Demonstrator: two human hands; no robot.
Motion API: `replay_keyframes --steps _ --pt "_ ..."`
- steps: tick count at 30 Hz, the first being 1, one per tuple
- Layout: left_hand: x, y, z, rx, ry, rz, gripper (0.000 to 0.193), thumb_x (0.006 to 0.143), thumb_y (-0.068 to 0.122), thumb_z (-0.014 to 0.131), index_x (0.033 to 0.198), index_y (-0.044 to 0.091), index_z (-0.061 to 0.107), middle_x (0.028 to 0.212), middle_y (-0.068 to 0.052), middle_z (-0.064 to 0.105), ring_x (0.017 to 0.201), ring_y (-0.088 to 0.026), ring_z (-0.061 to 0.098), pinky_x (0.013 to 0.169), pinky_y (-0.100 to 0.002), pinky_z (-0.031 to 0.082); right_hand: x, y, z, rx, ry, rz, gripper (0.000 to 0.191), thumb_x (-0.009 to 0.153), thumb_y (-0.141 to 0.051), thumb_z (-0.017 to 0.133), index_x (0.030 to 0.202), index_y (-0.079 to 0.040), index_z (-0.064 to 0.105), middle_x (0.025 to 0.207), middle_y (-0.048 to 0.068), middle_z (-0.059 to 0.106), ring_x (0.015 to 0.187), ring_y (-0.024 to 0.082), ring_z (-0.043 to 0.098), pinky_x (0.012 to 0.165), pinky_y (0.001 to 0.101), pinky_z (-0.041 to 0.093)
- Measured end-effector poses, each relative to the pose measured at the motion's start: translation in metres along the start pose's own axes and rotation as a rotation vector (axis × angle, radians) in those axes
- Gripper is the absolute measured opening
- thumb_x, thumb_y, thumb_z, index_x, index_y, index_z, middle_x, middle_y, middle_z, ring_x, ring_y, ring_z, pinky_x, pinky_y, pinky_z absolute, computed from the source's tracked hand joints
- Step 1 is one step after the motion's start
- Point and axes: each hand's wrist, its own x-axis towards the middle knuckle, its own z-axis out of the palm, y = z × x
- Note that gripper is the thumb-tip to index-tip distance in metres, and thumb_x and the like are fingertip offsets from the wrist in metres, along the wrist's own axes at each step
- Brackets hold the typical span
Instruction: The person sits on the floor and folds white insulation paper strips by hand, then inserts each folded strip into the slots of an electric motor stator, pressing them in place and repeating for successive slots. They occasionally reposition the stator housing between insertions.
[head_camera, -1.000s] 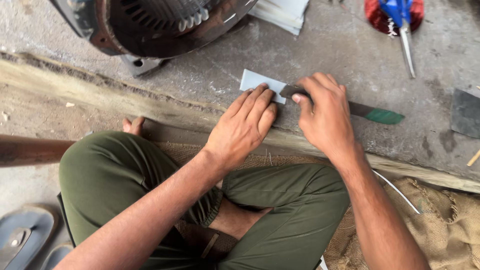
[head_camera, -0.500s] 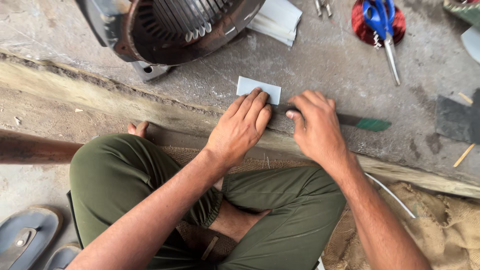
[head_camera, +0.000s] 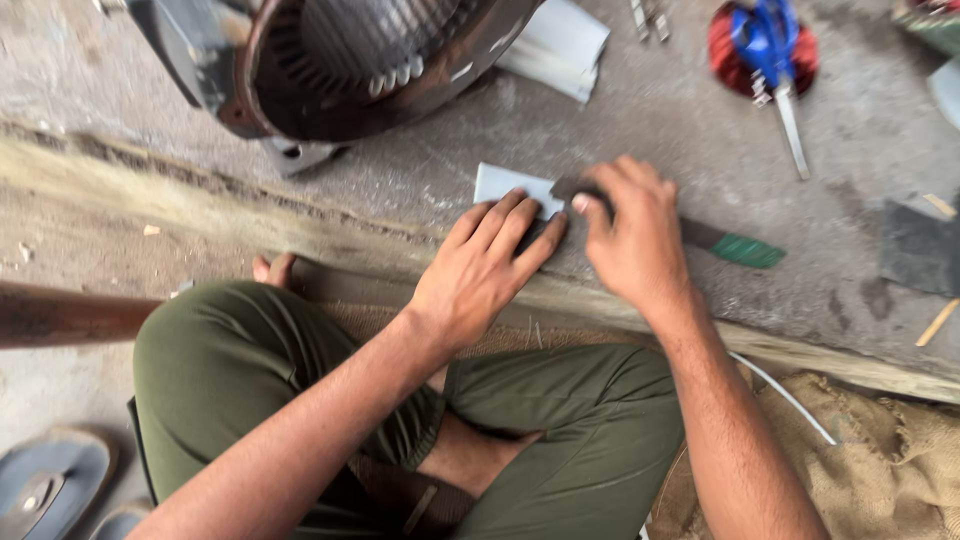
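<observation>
My left hand (head_camera: 487, 268) lies flat, fingers together, pressing a small pale sheet of paper (head_camera: 503, 183) against the concrete slab (head_camera: 620, 130). My right hand (head_camera: 632, 236) is closed over a dark flat tool with a green handle end (head_camera: 744, 249) that sticks out to the right; the tool's tip lies on the sheet beside my left fingertips. What the tool's tip looks like is hidden under my fingers.
A rusty motor housing with slotted core (head_camera: 350, 60) stands at the slab's back left. Folded pale sheets (head_camera: 560, 45) lie behind it. Blue-handled scissors (head_camera: 775, 60) rest on a red spool. A dark pad (head_camera: 920, 245) sits right. Burlap (head_camera: 890, 460) and sandals (head_camera: 50, 480) are below.
The view has shifted so the motor and scissors sit higher and closer. Both hands stay on the sheet; my right hand has slid slightly left along it with the tool.
</observation>
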Motion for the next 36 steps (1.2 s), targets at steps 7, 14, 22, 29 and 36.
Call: replay_keyframes --steps 7,14,22,29,36 --pt "-0.002 0.0 0.005 -0.051 -0.006 0.005 0.078 0.075 0.009 0.068 0.148 0.017 0.043 0.145 -0.017 0.048 0.141 -0.033 0.043 0.116 -0.046 0.034 0.019 0.004 0.006 -0.02 0.027 0.079 0.017 0.093 -0.007 0.071 0.109 -0.003 0.07 0.106 0.013 0.066 0.108 0.035 0.06 0.092 0.0487 0.04" --pt "-0.009 -0.007 -0.029 -0.329 0.201 0.146 0.036 0.084 0.015 0.073 0.118 0.007 0.067 0.117 -0.009 0.066 0.122 -0.029 0.06 0.104 -0.047 0.044 0.014 -0.007 -0.004 0.035 0.198 0.061 0.035 0.082 -0.006 0.077 0.117 -0.003 0.07 0.113 0.016 0.065 0.112 0.037 0.06 0.094 0.0485 0.04" --pt "-0.013 0.01 -0.076 -1.071 0.477 -0.457 0.025 0.086 0.004 0.082 0.11 0.005 0.074 0.089 -0.005 0.075 0.079 -0.014 0.073 0.072 -0.026 0.057 -0.04 -0.026 -0.004 0.804 0.234 0.27 0.016 0.101 -0.008 0.067 0.115 -0.001 0.072 0.109 0.005 0.072 0.105 0.015 0.066 0.096 0.031 0.052" --pt "-0.017 -0.013 -0.077 -1.32 0.267 -0.638 0.026 0.085 0.006 0.08 0.11 0.003 0.073 0.084 -0.002 0.075 0.075 -0.005 0.069 0.068 -0.023 0.058 -0.063 -0.074 0.03 1.264 0.26 0.47 0.011 0.1 -0.004 0.066 0.108 0.003 0.069 0.1 0.005 0.069 0.093 0.012 0.064 0.084 0.0272 0.052" --pt "-0.04 -0.023 -0.059 -1.425 0.245 -0.69 0.021 0.087 0.005 0.079 0.108 0.002 0.075 0.081 -0.002 0.073 0.069 -0.004 0.061 0.06 -0.022 0.051 -0.064 -0.091 0.049 1.304 0.208 0.539 0.007 0.1 -0.005 0.064 0.103 0.001 0.068 0.096 0.005 0.068 0.09 0.01 0.063 0.08 0.0266 0.052"
